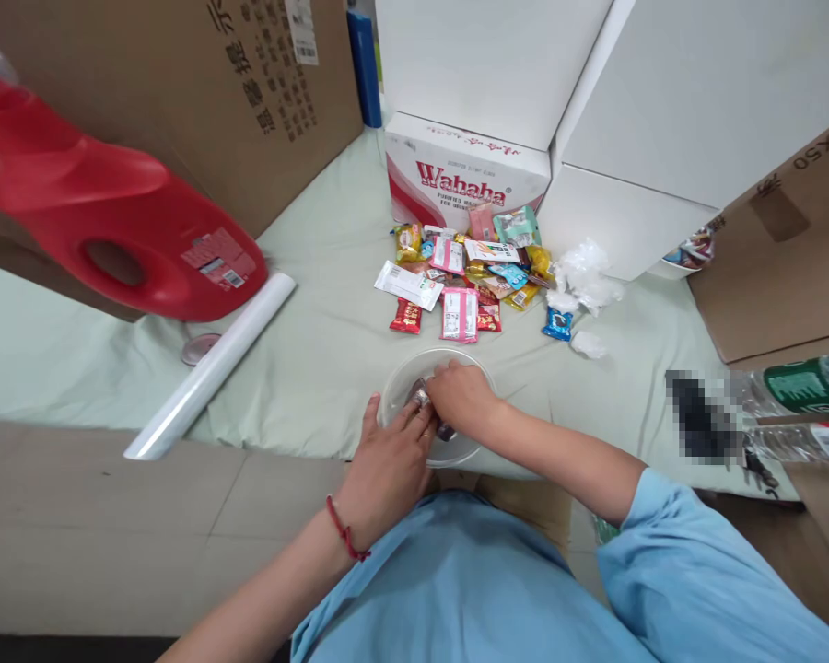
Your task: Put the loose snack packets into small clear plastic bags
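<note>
A clear round plastic bowl (399,376) stands at the table's front edge, before my body. My left hand (395,453) reaches over its near left rim, fingers stretched out and thumb spread apart. Its fingertips touch a shiny dark wrapped snack (416,394) inside the bowl. My right hand (464,398) dips into the bowl from the right with its fingers curled down. Whatever they grip is hidden beneath the hand. Beyond the bowl lies a pile of small wrapped snacks (460,313) in pink, red, yellow and blue packets.
Crumpled clear plastic bags (587,276) lie right of the pile. A white Wahaha box (466,180) stands behind it. At left are a white roll (211,368) and a large red jug (131,221). Plastic bottles (801,387) lie at the right edge.
</note>
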`<control>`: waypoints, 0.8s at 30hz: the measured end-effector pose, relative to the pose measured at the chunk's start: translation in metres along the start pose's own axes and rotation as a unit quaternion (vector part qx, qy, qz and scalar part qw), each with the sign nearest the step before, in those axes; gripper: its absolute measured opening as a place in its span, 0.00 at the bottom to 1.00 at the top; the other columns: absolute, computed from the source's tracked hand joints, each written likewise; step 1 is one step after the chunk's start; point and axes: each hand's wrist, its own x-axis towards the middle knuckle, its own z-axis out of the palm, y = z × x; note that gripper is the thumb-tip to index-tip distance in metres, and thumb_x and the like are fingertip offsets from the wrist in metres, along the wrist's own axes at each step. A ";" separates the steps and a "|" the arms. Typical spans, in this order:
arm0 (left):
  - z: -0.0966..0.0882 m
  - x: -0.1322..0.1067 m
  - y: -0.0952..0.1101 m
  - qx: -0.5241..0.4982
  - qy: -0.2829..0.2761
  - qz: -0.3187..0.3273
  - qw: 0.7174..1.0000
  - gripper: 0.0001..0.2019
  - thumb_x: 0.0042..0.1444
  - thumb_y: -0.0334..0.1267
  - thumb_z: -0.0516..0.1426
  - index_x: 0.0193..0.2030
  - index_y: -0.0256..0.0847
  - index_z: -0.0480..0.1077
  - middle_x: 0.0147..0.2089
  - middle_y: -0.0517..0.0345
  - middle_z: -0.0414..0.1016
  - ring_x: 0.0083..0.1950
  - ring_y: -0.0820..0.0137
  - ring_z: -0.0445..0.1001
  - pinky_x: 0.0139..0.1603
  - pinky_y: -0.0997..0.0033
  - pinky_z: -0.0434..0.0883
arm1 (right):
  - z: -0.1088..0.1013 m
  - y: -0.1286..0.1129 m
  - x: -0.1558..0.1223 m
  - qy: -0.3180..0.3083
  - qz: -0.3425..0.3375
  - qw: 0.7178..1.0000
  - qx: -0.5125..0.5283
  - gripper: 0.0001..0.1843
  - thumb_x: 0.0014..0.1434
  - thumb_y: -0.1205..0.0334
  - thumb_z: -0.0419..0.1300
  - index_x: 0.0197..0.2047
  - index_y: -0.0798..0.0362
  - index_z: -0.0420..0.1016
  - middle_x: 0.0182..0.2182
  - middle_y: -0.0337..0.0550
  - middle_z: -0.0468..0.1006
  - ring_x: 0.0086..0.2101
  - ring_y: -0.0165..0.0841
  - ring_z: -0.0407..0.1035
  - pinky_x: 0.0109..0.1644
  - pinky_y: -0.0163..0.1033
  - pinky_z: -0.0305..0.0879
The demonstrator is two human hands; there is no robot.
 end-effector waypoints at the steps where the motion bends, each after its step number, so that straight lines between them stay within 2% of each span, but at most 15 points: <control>1: 0.000 0.004 -0.001 0.007 -0.019 -0.003 1.000 0.25 0.58 0.33 0.57 0.63 0.45 0.72 0.65 0.45 0.75 0.69 0.50 0.69 0.75 0.28 0.42 | -0.004 -0.001 -0.004 -0.001 0.008 1.000 -0.006 0.16 0.69 0.71 0.51 0.48 0.60 0.81 0.48 0.61 0.81 0.49 0.48 0.74 0.43 0.43 0.70; 3: -0.001 0.010 -0.002 0.014 -0.044 -0.001 0.999 0.26 0.57 0.31 0.57 0.63 0.47 0.72 0.65 0.45 0.75 0.70 0.49 0.68 0.74 0.25 0.42 | -0.012 0.001 -0.016 0.016 -0.010 1.000 -0.002 0.15 0.69 0.72 0.51 0.50 0.61 0.79 0.47 0.60 0.80 0.50 0.47 0.72 0.44 0.43 0.70; 4: 0.000 0.012 -0.004 0.011 -0.052 -0.001 0.999 0.26 0.56 0.30 0.57 0.63 0.47 0.73 0.65 0.44 0.76 0.70 0.49 0.68 0.74 0.25 0.42 | -0.016 0.005 -0.024 0.035 -0.040 0.999 0.006 0.15 0.70 0.70 0.51 0.52 0.61 0.78 0.47 0.58 0.80 0.51 0.46 0.71 0.46 0.43 0.70; 6: 0.002 0.014 -0.008 -0.002 -0.061 -0.002 0.998 0.26 0.55 0.30 0.57 0.62 0.45 0.74 0.64 0.44 0.76 0.69 0.49 0.69 0.74 0.24 0.40 | -0.021 0.014 -0.045 0.062 -0.117 0.991 0.030 0.16 0.73 0.61 0.53 0.56 0.58 0.76 0.48 0.54 0.80 0.50 0.44 0.70 0.49 0.44 0.70; 8: 0.006 0.015 -0.014 -0.012 -0.061 0.002 0.998 0.26 0.55 0.30 0.56 0.62 0.44 0.74 0.66 0.44 0.75 0.68 0.50 0.71 0.74 0.23 0.38 | -0.019 0.022 -0.067 0.049 -0.156 0.985 0.047 0.18 0.71 0.52 0.57 0.57 0.54 0.75 0.48 0.50 0.81 0.48 0.42 0.69 0.47 0.43 0.69; 10: 0.009 0.015 -0.018 -0.015 -0.044 0.021 0.999 0.27 0.56 0.30 0.55 0.64 0.46 0.73 0.67 0.46 0.73 0.68 0.51 0.71 0.75 0.25 0.35 | -0.010 0.027 -0.086 0.016 -0.133 0.990 0.046 0.14 0.69 0.55 0.60 0.53 0.53 0.77 0.45 0.48 0.81 0.45 0.41 0.69 0.42 0.40 0.68; 12: 0.008 0.015 -0.018 -0.018 -0.002 0.057 0.998 0.27 0.59 0.32 0.56 0.66 0.48 0.71 0.69 0.47 0.71 0.72 0.52 0.67 0.76 0.28 0.33 | 0.004 0.028 -0.101 0.007 -0.087 0.995 0.040 0.08 0.69 0.63 0.59 0.47 0.53 0.79 0.42 0.48 0.81 0.44 0.39 0.68 0.37 0.39 0.66; 14: 0.001 0.016 -0.015 -0.037 0.064 0.100 0.992 0.27 0.62 0.38 0.59 0.69 0.52 0.68 0.72 0.49 0.67 0.76 0.52 0.59 0.77 0.32 0.35 | 0.018 0.032 -0.117 0.042 -0.034 0.997 0.049 0.10 0.69 0.68 0.56 0.45 0.51 0.79 0.40 0.46 0.81 0.41 0.38 0.68 0.34 0.38 0.64; 16: -0.006 0.015 -0.013 -0.066 0.136 0.124 0.981 0.30 0.62 0.42 0.60 0.71 0.54 0.63 0.75 0.49 0.64 0.79 0.51 0.53 0.78 0.33 0.39 | 0.028 0.044 -0.138 0.120 0.026 0.990 0.068 0.13 0.69 0.70 0.54 0.46 0.49 0.79 0.40 0.43 0.82 0.39 0.36 0.68 0.35 0.38 0.64; 18: -0.006 0.012 -0.017 -0.081 0.193 0.110 0.972 0.31 0.63 0.39 0.60 0.72 0.53 0.60 0.73 0.47 0.65 0.78 0.52 0.55 0.77 0.35 0.46 | 0.033 0.069 -0.165 0.214 0.080 0.970 0.081 0.17 0.68 0.72 0.52 0.48 0.47 0.80 0.42 0.42 0.83 0.40 0.36 0.69 0.41 0.38 0.66; 20: 0.004 0.009 -0.027 -0.074 0.229 0.052 0.969 0.29 0.64 0.36 0.58 0.71 0.49 0.60 0.70 0.44 0.68 0.76 0.51 0.60 0.76 0.37 0.53 | 0.035 0.108 -0.193 0.284 0.130 0.947 0.074 0.18 0.68 0.71 0.52 0.50 0.48 0.81 0.46 0.43 0.84 0.42 0.37 0.70 0.47 0.40 0.67; 22: 0.026 0.005 -0.040 -0.062 0.244 -0.022 0.968 0.24 0.66 0.36 0.57 0.68 0.44 0.63 0.66 0.40 0.70 0.73 0.49 0.63 0.72 0.38 0.61 | 0.036 0.158 -0.214 0.303 0.218 0.927 0.029 0.15 0.67 0.67 0.55 0.49 0.48 0.83 0.44 0.44 0.84 0.40 0.39 0.69 0.46 0.42 0.66; 24: 0.051 0.000 -0.053 -0.052 0.237 -0.070 0.968 0.19 0.67 0.39 0.55 0.64 0.40 0.67 0.64 0.37 0.71 0.71 0.47 0.66 0.67 0.41 0.67 | 0.039 0.214 -0.224 0.281 0.309 0.908 -0.026 0.14 0.67 0.62 0.55 0.45 0.51 0.84 0.43 0.47 0.84 0.37 0.40 0.68 0.43 0.42 0.64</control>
